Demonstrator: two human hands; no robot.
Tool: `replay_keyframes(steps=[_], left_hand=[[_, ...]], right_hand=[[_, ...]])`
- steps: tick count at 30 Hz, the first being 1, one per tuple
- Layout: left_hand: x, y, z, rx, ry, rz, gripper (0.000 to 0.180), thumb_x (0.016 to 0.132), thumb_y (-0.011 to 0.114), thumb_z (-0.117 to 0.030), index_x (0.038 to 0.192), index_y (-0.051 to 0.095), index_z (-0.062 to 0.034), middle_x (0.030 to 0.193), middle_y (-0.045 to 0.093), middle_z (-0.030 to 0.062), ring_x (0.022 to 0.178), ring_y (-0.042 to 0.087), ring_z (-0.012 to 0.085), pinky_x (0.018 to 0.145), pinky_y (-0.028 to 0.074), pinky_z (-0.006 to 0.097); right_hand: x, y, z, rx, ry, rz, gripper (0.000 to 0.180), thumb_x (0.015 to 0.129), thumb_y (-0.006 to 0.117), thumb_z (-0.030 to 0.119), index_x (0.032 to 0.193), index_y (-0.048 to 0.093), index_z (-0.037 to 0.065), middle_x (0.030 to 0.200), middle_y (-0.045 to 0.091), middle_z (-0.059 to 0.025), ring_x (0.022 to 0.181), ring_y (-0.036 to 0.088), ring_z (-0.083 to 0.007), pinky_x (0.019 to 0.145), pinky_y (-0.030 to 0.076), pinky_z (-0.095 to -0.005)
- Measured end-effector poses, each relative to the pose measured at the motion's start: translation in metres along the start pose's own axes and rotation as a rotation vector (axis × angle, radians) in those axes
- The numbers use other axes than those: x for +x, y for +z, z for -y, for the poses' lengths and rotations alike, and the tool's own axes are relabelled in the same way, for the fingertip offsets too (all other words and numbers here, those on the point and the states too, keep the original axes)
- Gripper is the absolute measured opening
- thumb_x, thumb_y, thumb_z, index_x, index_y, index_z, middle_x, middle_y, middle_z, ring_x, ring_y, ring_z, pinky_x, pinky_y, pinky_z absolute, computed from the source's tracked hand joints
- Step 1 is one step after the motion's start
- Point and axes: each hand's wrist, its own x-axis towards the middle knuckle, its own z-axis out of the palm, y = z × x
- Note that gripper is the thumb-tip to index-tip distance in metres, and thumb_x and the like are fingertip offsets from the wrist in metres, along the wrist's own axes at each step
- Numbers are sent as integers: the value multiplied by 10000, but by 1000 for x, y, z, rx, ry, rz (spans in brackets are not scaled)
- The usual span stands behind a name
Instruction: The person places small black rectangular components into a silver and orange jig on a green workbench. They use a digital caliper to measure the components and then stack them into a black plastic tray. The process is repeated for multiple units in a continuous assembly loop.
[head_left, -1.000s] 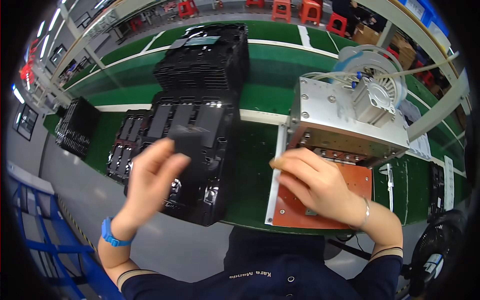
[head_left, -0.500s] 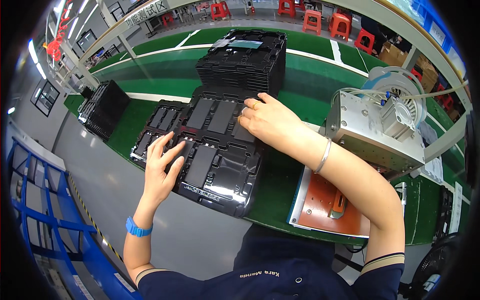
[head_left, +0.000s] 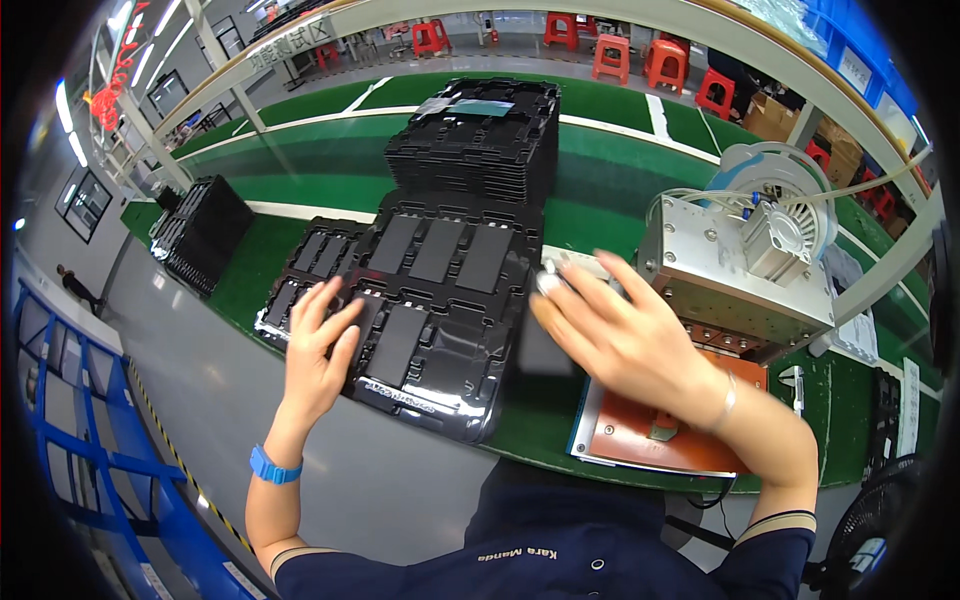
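A black plastic tray [head_left: 455,350] lies in front of me with dark flat rectangular pieces in several slots. One such piece [head_left: 487,258] sits in the far row's right slot, and another [head_left: 400,340] lies in the near row, whose right slot is bare. My left hand [head_left: 322,350] is open at the tray's left edge, fingers spread near a partly hidden piece. My right hand [head_left: 625,335], smeared by motion, hovers right of the tray. A blurred dark patch shows beneath its fingers; whether it is a held piece I cannot tell.
Behind the tray rises a stack of black trays [head_left: 475,150]; another stack [head_left: 203,235] stands far left. A smaller filled tray [head_left: 320,255] adjoins mine. At right are a metal machine [head_left: 740,265] and an orange-brown plate [head_left: 650,445]. A white frame post [head_left: 880,280] stands beyond.
My right hand has moved from the tray's far right slot rightward and nearer to me, uncovering the piece there. My left hand has barely moved. The whole view has shifted slightly.
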Motion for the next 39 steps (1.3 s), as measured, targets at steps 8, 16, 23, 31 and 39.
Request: replay_keyframes(steps=[8, 16, 23, 31, 39], left_hand=[[48, -24, -78, 35, 341, -75, 378, 909, 540, -229, 1181, 665, 2, 1337, 558, 199, 1289, 447, 399, 1070, 340, 473], [73, 50, -206, -267, 1102, 424, 367, 830, 690, -315, 1123, 664, -96, 1235, 592, 129, 1183, 536, 299, 999, 397, 462], [54, 105, -243, -221, 1179, 767, 723, 853, 603, -563, 1378, 463, -88, 1429, 409, 220, 1326, 405, 353, 1034, 369, 505], [54, 104, -245, -196, 1168, 876, 770, 855, 556, -625, 1388, 450, -79, 1446, 392, 230, 1361, 374, 351, 1055, 350, 514], [55, 104, -245, -199, 1146, 906, 764, 853, 569, -618, 1395, 450, -93, 1450, 388, 224, 1369, 364, 355, 1066, 341, 519]], right_hand=[[-140, -99, 29, 30, 490, 255, 290, 715, 697, 52, 1005, 713, 40, 1006, 599, -102, 837, 628, -219, 671, 532, -328], [-164, -90, 40, 413, 901, 289, 239, 764, 651, 28, 1001, 674, 49, 1061, 641, -65, 899, 619, -238, 740, 530, -329], [-163, -64, 22, 397, 866, 252, 224, 750, 661, 41, 973, 660, 43, 963, 624, -43, 927, 585, -239, 768, 528, -327], [-160, -58, 25, 323, 852, 287, 317, 737, 630, 79, 1050, 634, 32, 1048, 610, -85, 1021, 565, -273, 885, 500, -390], [-162, -61, 24, 338, 848, 357, 312, 764, 671, 93, 1076, 683, 111, 1128, 575, -57, 992, 536, -249, 823, 465, -343]])
